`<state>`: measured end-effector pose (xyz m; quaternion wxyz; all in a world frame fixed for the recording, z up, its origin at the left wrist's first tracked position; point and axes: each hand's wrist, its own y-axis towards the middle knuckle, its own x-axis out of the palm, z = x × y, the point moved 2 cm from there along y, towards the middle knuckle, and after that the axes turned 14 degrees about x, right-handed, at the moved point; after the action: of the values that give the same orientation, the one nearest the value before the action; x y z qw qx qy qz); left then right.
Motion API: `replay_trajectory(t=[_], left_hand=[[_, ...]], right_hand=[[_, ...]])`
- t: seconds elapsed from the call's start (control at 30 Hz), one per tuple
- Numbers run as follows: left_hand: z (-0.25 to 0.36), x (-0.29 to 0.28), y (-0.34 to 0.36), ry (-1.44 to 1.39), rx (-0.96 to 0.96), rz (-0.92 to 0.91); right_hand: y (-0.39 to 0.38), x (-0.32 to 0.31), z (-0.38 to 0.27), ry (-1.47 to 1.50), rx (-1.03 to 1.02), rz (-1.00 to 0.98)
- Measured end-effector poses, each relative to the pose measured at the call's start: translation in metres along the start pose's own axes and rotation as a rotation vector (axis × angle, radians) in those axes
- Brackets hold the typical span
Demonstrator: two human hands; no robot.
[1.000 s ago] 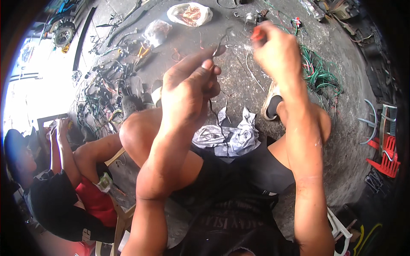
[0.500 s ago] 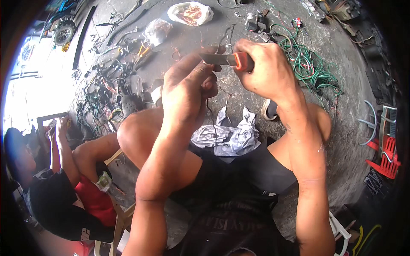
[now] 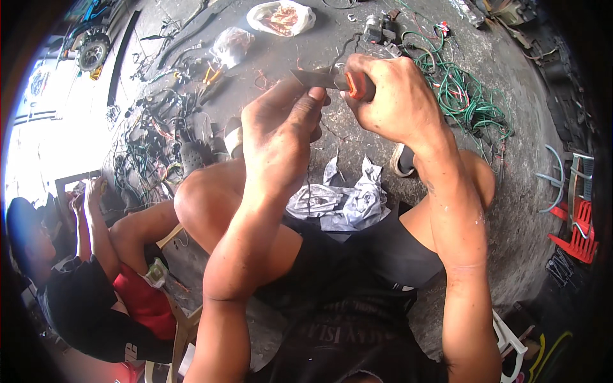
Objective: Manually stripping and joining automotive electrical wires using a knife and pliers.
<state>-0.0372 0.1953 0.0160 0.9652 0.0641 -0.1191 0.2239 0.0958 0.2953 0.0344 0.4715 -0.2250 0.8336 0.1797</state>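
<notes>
"What's in the right hand (image 3: pixel 397 96)?"
"A knife with an orange-and-dark handle and flat grey metal blade (image 3: pixel 327 80), at twelve o'clock, tip toward ten."
"And the left hand (image 3: pixel 279 127)?"
"Pinching a thin, flexible black wire (image 3: pixel 345 51); its thumb is just below the blade."
"At two o'clock?"
"Tangled green plastic-coated wires (image 3: pixel 469 108)."

Black fabric T-shirt (image 3: pixel 306 354) with faded chest print (image 3: pixel 373 333), black fabric shorts (image 3: pixel 383 258), all well behind right hand (image 3: pixel 396 96). Small dark forearm mark (image 3: pixel 431 187) just behind its wrist; pale specks (image 3: pixel 480 221) farther back.
</notes>
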Motion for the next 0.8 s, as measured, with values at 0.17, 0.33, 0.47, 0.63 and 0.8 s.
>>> replay_trajectory(t=[0.17,0.33,0.47,0.63,0.8], left_hand=[[-0.002,-0.004,0.000,0.155,0.104,-0.056],[0.003,-0.005,0.000,0.048,0.011,-0.030],[0.005,-0.007,-0.001,-0.317,-0.163,0.052],[0.002,-0.019,0.002,-0.463,-0.222,0.066],[0.005,-0.014,0.002,-0.518,-0.274,0.011]], right_hand=[[0.001,0.001,-0.003,0.041,0.081,-0.058],[0.010,0.009,0.011,-0.138,0.087,0.119],[0.027,-0.012,0.060,-0.341,0.381,0.411],[0.011,-0.028,0.043,-0.107,0.254,0.348],[0.000,-0.009,0.014,0.020,0.037,0.127]])
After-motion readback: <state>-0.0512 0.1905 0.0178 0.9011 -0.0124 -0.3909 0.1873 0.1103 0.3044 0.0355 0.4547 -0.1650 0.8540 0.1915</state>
